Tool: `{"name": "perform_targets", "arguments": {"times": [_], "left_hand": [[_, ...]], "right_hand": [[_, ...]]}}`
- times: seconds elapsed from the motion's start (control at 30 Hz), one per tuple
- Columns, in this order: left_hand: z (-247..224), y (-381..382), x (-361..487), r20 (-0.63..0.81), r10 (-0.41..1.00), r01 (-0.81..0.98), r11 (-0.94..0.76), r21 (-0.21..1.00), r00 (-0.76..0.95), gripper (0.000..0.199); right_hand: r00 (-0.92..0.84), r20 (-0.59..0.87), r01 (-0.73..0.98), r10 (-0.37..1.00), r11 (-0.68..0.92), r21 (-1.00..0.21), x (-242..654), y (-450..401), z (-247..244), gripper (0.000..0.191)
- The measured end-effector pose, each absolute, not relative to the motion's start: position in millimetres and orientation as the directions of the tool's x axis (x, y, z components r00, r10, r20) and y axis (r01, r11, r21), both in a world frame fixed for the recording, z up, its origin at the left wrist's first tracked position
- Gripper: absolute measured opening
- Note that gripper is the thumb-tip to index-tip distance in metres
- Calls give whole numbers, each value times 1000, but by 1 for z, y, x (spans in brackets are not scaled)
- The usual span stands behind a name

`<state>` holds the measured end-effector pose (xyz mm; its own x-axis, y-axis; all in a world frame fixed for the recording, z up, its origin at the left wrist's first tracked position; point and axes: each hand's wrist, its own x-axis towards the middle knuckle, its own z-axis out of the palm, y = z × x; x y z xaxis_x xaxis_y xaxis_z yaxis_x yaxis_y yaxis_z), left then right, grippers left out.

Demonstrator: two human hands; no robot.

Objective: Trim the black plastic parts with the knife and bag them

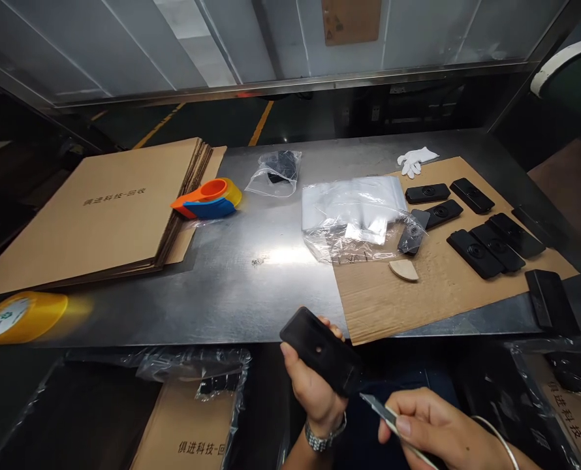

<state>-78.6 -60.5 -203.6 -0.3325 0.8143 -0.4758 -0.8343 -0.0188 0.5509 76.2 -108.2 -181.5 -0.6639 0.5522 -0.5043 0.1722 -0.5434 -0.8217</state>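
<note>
A metal bench is standing in what looks like a factory packing area. Flattened cartons and packing tape are lying on it

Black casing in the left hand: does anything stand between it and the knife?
Nothing visible does. The right hand points the knife towards the near end of the black casing in the left hand, and only an open gap shows between them.

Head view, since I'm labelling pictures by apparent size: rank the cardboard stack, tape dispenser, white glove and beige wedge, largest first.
1. Cardboard stack, by far
2. Tape dispenser
3. White glove
4. Beige wedge, smallest even though it lies nearer than the glove
</note>
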Motion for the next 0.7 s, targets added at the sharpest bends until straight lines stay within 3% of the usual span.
{"name": "perform_targets", "arguments": {"times": [0.1,0.17,0.27,0.33,0.4,0.7], "left_hand": [[-204,-60,-81,-538,801,-862,58,504,-261,43],[-205,-60,-81,-551,801,-865,88,493,-232,44],[-204,-62,-79,-547,809,-865,100,491,-217,43],[-203,-63,-79,-532,818,-861,96,499,-217,42],[-203,-64,-78,-513,832,-858,94,504,-210,41],[-202,-65,-77,-449,874,-867,69,493,-186,42]], "right_hand": [[-505,-353,411,787,-140,-901,84,-108,-179,28],[-438,-155,589,886,152,-794,86,-107,-179,28],[-475,68,732,878,436,-523,86,-107,-185,31],[-509,128,774,851,518,-364,85,-108,-188,32],[-523,163,787,837,547,-284,84,-109,-190,31],[-545,138,797,827,562,-223,85,-112,-188,30]]}}
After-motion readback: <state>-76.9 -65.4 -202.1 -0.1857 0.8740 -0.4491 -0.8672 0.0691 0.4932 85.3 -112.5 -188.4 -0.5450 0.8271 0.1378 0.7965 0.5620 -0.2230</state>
